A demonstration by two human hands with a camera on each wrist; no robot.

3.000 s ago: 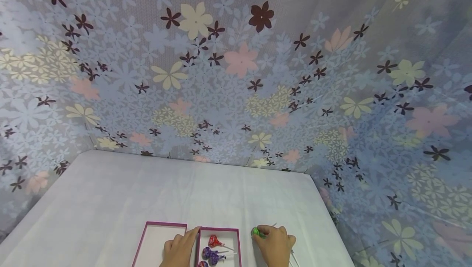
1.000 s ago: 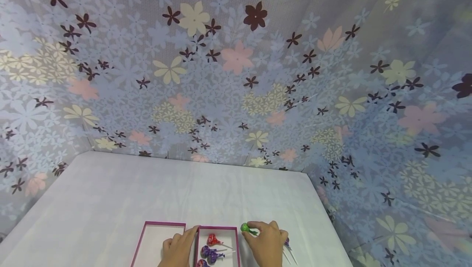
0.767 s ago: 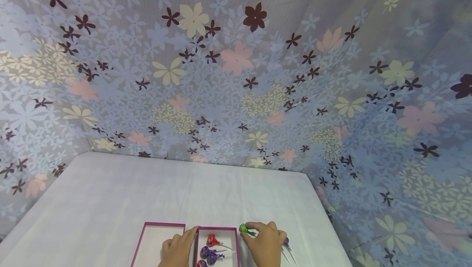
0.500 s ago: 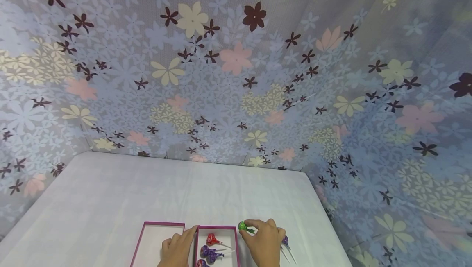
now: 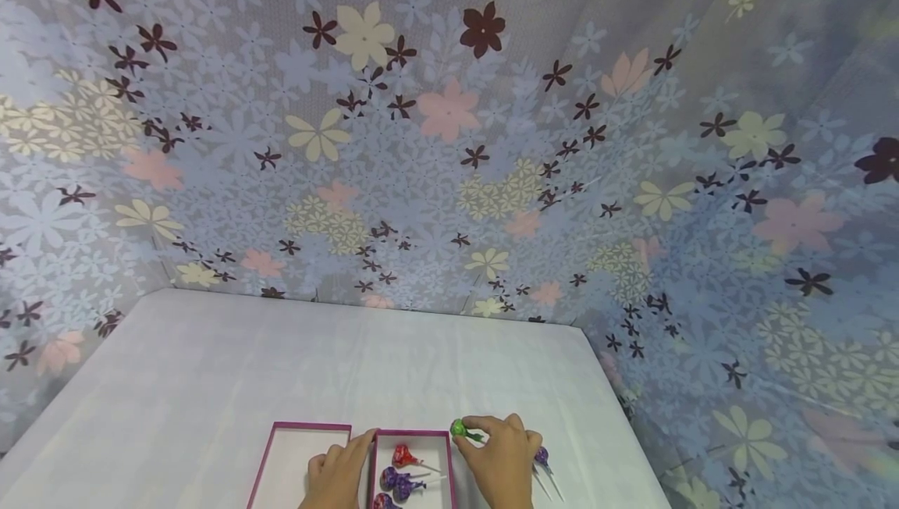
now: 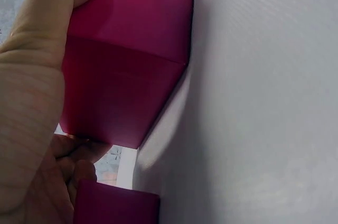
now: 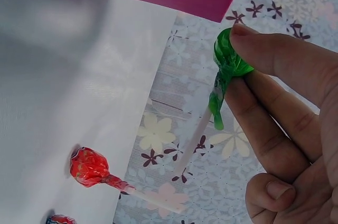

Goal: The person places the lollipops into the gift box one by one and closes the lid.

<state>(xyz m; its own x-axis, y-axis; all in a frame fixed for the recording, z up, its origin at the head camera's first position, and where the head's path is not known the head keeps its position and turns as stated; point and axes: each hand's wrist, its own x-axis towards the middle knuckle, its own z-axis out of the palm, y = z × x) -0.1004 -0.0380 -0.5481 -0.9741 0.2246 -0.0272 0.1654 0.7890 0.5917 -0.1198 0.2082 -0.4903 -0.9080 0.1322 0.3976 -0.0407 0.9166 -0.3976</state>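
Between thumb and fingertips my right hand [image 5: 504,458] pinches a green-wrapped lollipop [image 7: 227,57] near its head, just outside the right wall of a magenta-rimmed box [image 5: 413,433]. Its white stick slants downward in the right wrist view. My left hand [image 5: 339,474] holds that same box by its left side; the left wrist view shows the thumb on one magenta face and fingers at the other side. Inside the box lie a red lollipop [image 5: 403,456] and several purple-wrapped lollipops [image 5: 407,487]. The near end of the box is cut off in the head view.
A second magenta-rimmed box [image 5: 312,425] stands to the left, with its white inside showing. On the white-covered table [image 5: 351,361], purple lollipops [image 5: 542,458] lie right of my right hand. A floral cloth [image 5: 449,181] hangs behind and at the sides.
My right hand has carried the green lollipop leftward to beside the box's right wall, uncovering a purple lollipop on the table. My left hand has stayed at the box.
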